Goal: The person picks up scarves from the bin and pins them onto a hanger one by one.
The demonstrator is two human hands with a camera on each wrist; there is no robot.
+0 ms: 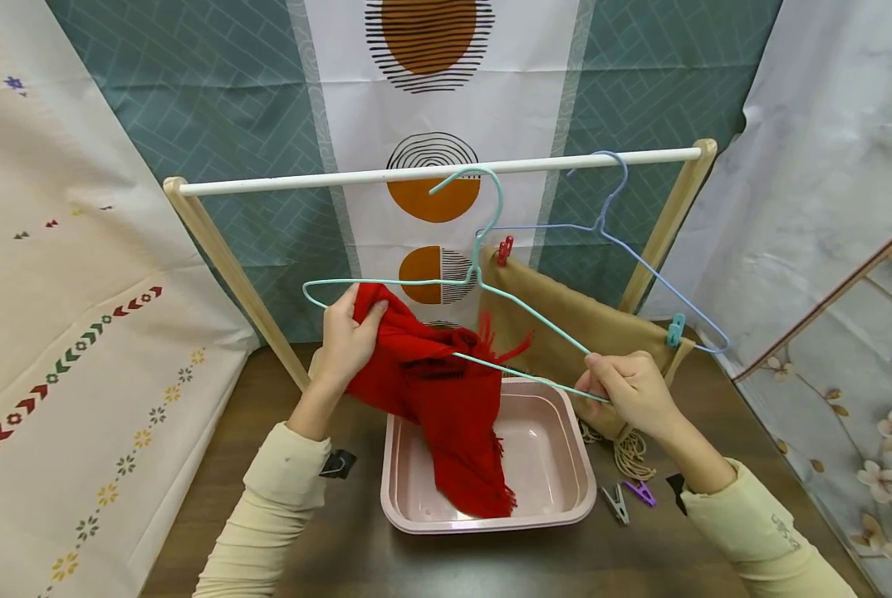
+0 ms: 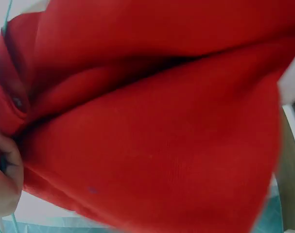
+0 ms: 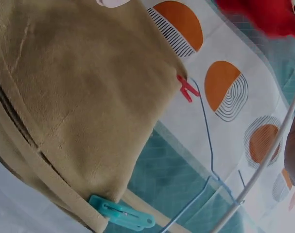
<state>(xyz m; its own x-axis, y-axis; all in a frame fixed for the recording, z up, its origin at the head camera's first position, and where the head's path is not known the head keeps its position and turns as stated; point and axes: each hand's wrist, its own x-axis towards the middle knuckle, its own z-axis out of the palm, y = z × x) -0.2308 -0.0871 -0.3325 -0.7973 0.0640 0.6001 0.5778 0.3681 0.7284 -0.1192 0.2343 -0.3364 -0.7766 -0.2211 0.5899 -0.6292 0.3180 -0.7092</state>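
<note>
My left hand (image 1: 347, 336) pinches a red fringed scarf (image 1: 461, 448) near the left end of a mint-green hanger (image 1: 539, 317). The scarf is draped over the hanger's lower bar, and its fringed end hangs down into a pink basin (image 1: 491, 526). At the hanger's right corner, my right hand (image 1: 633, 390) grips the wire. In the left wrist view the red cloth (image 2: 162, 136) fills most of the picture, with fingers (image 2: 8, 155) at its left edge. The green hook stands in front of the white rail and overlaps it in the head view.
A white rail (image 1: 289, 183) on wooden posts runs across the back. From it hangs a blue hanger (image 1: 655, 278) with a tan cloth (image 1: 566, 316), held by a red clothespin (image 1: 504, 251) and a teal one (image 1: 675, 330). Grey (image 1: 615, 504) and purple clothespins (image 1: 639, 492) lie right of the basin.
</note>
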